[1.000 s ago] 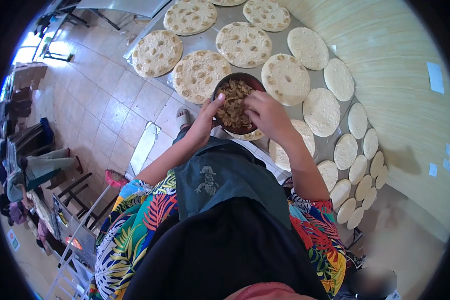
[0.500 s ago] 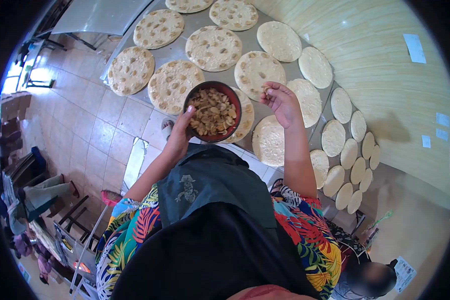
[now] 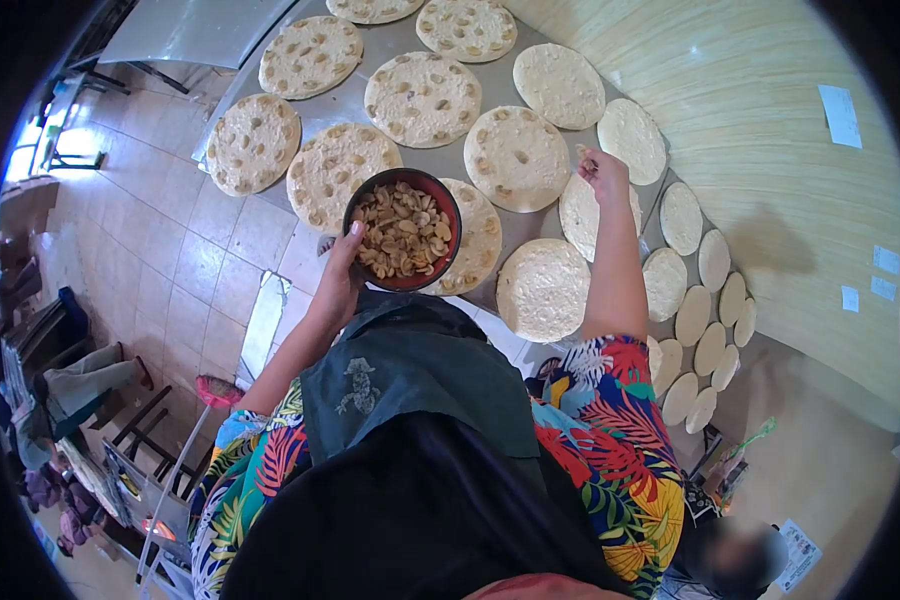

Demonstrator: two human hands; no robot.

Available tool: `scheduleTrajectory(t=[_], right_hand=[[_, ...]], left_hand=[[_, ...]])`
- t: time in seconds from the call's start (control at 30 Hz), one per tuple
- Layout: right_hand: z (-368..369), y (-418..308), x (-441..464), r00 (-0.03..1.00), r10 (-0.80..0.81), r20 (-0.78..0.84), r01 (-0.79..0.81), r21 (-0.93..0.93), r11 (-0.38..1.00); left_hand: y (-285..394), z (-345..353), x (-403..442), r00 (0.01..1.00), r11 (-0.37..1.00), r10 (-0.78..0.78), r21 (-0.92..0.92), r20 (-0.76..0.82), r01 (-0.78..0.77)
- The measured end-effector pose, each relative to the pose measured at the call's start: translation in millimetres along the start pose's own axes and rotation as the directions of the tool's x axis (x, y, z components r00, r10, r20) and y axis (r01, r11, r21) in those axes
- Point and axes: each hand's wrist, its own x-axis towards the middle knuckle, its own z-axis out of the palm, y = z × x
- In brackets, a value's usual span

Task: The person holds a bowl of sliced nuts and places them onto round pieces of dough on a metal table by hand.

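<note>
My left hand (image 3: 344, 272) grips the rim of a dark bowl (image 3: 452, 192) with a red inside, thumb over the edge. Tan, flat nut pieces (image 3: 405, 228) fill it. My right hand (image 3: 606, 175) is pinched closed, with small pale nut pieces apparently at its fingertips. It hovers by the right edge of a round flat dough (image 3: 515, 165), which has nut pieces along its left side and one in the middle. Below that hand lies a plain round dough (image 3: 580, 215), partly covered by my forearm. The bowl overlaps two nut-dotted rounds, one of them a dough (image 3: 475, 235) at its right.
Several dough rounds cover the grey table (image 3: 345, 110); those at upper left carry nuts, those at right are plain. A pale wall (image 3: 760, 150) borders the table's right side. A broom (image 3: 217, 392) stands at left on the tiled floor. Another person (image 3: 735, 560) is at lower right.
My right hand has moved right and slightly up, away from over the partly dotted dough, its fingers still pinched. The bowl in my left hand has shifted slightly left in view.
</note>
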Motion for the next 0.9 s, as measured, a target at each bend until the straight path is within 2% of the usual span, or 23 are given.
scheduleTrajectory(t=[0.13, 0.27, 0.33, 0.37, 0.43, 0.53, 0.67, 0.73, 0.77, 0.83, 0.9], right_hand=[[9.4, 12.9, 24.5, 0.992, 0.043, -0.115, -0.056, -0.120, 0.991], [20.2, 23.1, 34.7, 0.989, 0.015, -0.148, -0.031, -0.107, 0.994], [24.6, 17.7, 27.4, 0.991, -0.079, -0.108, 0.029, -0.408, 0.913], [26.2, 15.7, 22.8, 0.991, -0.079, -0.106, 0.029, -0.409, 0.912], [25.6, 15.9, 18.0, 0.985, -0.144, -0.094, 0.073, -0.526, 0.847], [12.8, 25.3, 32.0, 0.991, -0.129, -0.045, 0.084, -0.543, 0.836], [6.4, 22.9, 30.8, 0.986, -0.151, -0.066, 0.090, -0.557, 0.826], [4.2, 13.0, 26.2, 0.999, -0.030, -0.045, 0.007, -0.446, 0.895], [4.5, 9.3, 23.6, 0.999, -0.029, -0.046, 0.006, -0.445, 0.895], [0.6, 5.0, 26.2, 0.994, 0.098, 0.056, -0.082, -0.234, 0.969], [3.9, 3.1, 27.3, 0.992, 0.118, 0.042, -0.101, -0.279, 0.955]], left_hand=[[5.6, 4.8, -4.5, 1.000, 1.000, -0.029, 0.005, 0.006, 0.029], [4.8, 1.4, -3.1, 0.999, 0.999, -0.032, -0.005, 0.027, 0.032], [5.2, 1.0, -3.6, 0.999, 0.999, -0.037, 0.000, 0.022, 0.037], [5.3, 1.1, -3.5, 0.999, 0.999, -0.038, -0.002, 0.012, 0.038], [4.9, -0.2, -2.7, 0.999, 0.999, -0.039, -0.005, 0.000, 0.039], [3.9, -1.7, -0.2, 1.000, 1.000, -0.028, -0.001, 0.012, 0.028], [5.2, 0.1, -1.1, 1.000, 1.000, -0.022, -0.001, 0.021, 0.022], [5.0, 0.8, -1.6, 0.999, 1.000, -0.025, 0.005, 0.020, 0.025], [6.2, 2.5, -2.6, 0.999, 0.999, -0.039, 0.007, 0.007, 0.038], [6.9, 3.8, -3.8, 0.999, 0.999, -0.052, 0.008, -0.007, 0.052], [6.3, 3.6, -3.8, 0.999, 0.999, -0.045, 0.022, 0.000, 0.045]])
